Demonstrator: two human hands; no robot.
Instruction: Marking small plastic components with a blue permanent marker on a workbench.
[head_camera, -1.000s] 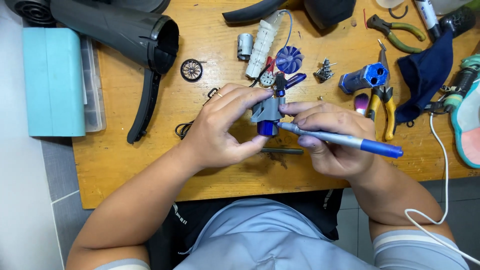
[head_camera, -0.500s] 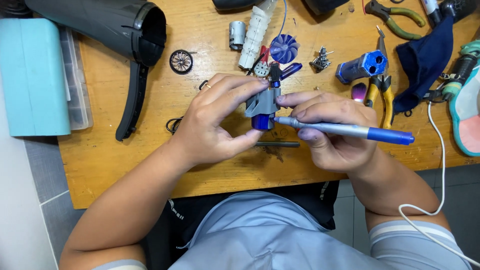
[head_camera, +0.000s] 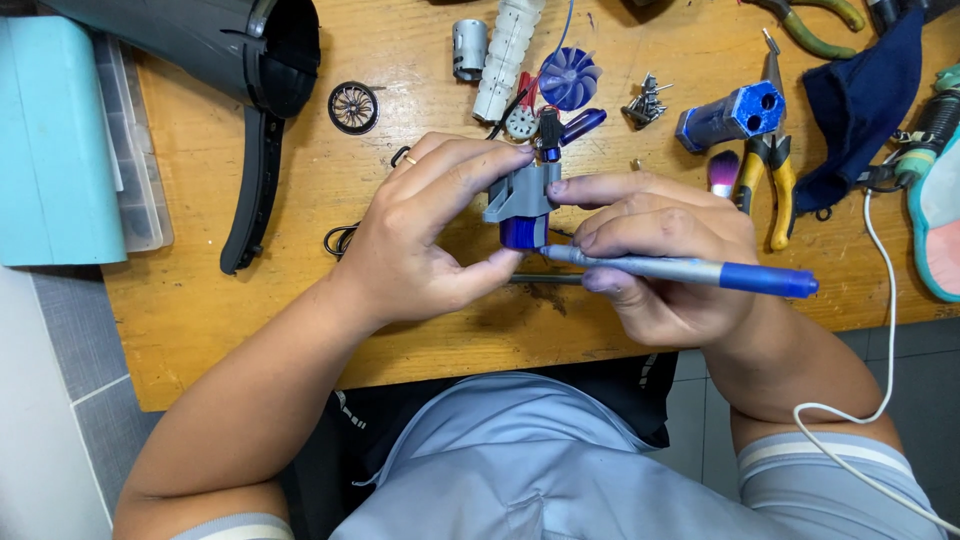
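The left hand (head_camera: 420, 240) pinches a small grey-and-blue part (head_camera: 522, 205) above the wooden surface (head_camera: 250, 330) — long axis roughly upright in view, blue end toward the person. The right hand (head_camera: 665, 250) grips a blue-handled tool (head_camera: 690, 270) lying left-right, its tip apparently at the part's base. Loose pieces crowd the far side; the near edge has bare wood.

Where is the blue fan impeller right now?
In the head view, the blue fan impeller lies top centre on the wooden table, beside the white ribbed cylinder.
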